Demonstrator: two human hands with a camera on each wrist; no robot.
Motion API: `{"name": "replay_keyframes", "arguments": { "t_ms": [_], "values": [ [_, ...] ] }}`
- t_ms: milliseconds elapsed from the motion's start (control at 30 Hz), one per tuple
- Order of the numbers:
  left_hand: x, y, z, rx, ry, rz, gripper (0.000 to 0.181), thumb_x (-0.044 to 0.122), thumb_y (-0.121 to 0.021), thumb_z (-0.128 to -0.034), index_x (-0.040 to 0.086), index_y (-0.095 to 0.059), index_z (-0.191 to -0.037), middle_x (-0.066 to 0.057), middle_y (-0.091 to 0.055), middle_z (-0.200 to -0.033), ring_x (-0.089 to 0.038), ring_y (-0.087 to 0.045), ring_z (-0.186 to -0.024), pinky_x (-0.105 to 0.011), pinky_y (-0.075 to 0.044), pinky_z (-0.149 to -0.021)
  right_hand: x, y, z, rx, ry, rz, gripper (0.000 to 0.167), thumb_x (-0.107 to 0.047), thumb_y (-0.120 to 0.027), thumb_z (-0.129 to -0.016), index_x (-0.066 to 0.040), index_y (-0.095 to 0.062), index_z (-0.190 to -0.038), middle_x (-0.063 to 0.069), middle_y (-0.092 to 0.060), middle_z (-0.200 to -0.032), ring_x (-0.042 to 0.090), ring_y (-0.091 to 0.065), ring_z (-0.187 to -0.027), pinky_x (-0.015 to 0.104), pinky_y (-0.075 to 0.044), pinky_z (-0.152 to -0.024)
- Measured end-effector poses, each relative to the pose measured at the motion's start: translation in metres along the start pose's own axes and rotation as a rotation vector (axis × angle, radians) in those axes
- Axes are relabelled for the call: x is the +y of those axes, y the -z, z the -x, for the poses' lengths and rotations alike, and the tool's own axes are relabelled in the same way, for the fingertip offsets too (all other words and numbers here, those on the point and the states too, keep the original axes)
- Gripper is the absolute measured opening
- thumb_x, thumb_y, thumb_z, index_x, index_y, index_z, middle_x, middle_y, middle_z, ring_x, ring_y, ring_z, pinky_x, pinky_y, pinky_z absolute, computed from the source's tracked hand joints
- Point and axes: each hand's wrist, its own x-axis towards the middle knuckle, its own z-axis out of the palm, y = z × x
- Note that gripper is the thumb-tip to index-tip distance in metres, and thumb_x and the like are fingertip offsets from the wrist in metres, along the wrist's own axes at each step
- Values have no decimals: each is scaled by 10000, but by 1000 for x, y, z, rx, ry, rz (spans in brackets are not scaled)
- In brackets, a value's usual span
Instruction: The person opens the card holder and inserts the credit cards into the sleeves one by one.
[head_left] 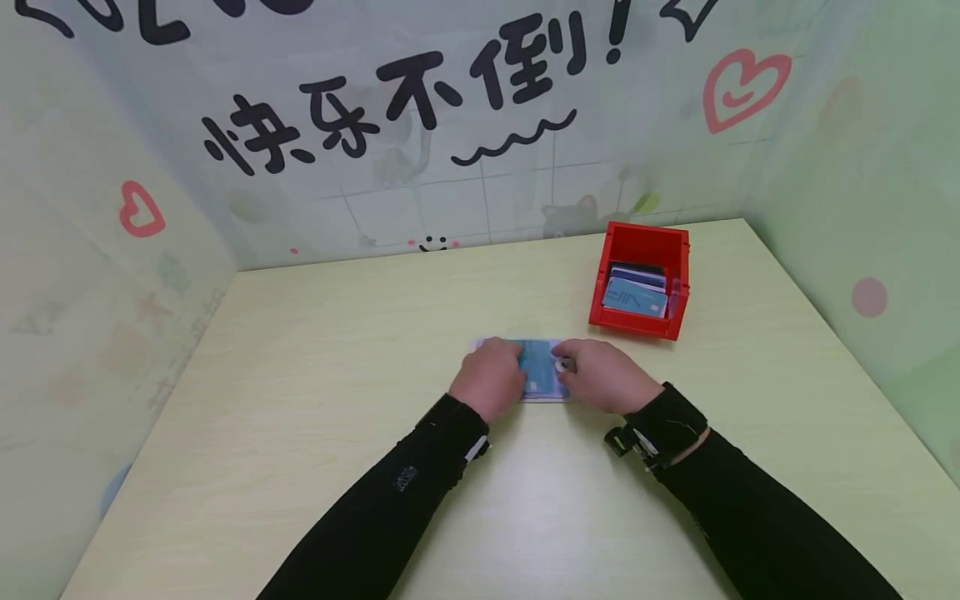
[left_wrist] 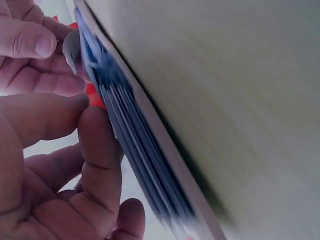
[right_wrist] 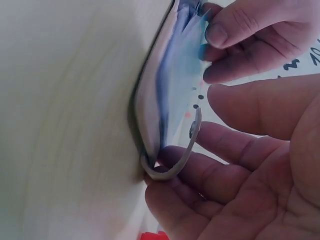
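Note:
A card holder [head_left: 538, 367] with a pale cover and translucent bluish sleeves lies on the table, between both hands. My left hand [head_left: 491, 379] holds its left part, thumb and fingertips at the sleeves [left_wrist: 145, 150], which fan slightly apart in the left wrist view. At the right end my right hand [head_left: 603, 375] has curled fingers against the holder's edge and its closing strap [right_wrist: 182, 162]. That strap bends upward, with a snap button [right_wrist: 193, 129] on it. In the right wrist view the right thumb [right_wrist: 235, 102] stands slightly off the strap.
Behind the right hand, a red open bin [head_left: 640, 325] holds several cards [head_left: 633, 296], a blue one in front. The pale wooden table [head_left: 337, 350] is bordered by printed cloth walls [head_left: 420, 183] at the back and both sides.

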Motion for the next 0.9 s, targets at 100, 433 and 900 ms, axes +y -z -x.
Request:
{"name": "replay_keyframes", "arguments": {
  "t_ms": [100, 433, 900],
  "values": [
    [3, -2, -1, -10, -35, -15, 385, 181, -621, -1053, 28, -657, -1404, -150, -670, -1418, -296, -645, -1296, -448, -540, -1087, -1, -2, -1, -5, 11, -12, 511, -192, -670, -1025, -72, -564, -1510, 145, -625, -1438, 297, -586, -1163, 338, -577, -874],
    [6, -1, 7, 51, 8, -133, 362, 284, -642, -1042, 92, -702, -1343, -84, -743, -1306, -270, -704, -1167, -556, -563, -914, -1, -2, 0, -23, 4, -13, 530, -193, -668, -1027, -77, -546, -1530, 145, -604, -1458, 294, -570, -1179, 295, -553, -809],
    [11, -1, 7, 15, 41, 13, 464, 248, -633, -1053, 60, -597, -1476, -102, -701, -1400, -297, -703, -1205, -519, -563, -1023, 0, -3, -2, -15, 21, -7, 516, -180, -665, -1026, -65, -552, -1516, 132, -624, -1453, 289, -581, -1165, 318, -570, -849]
  ]
}}
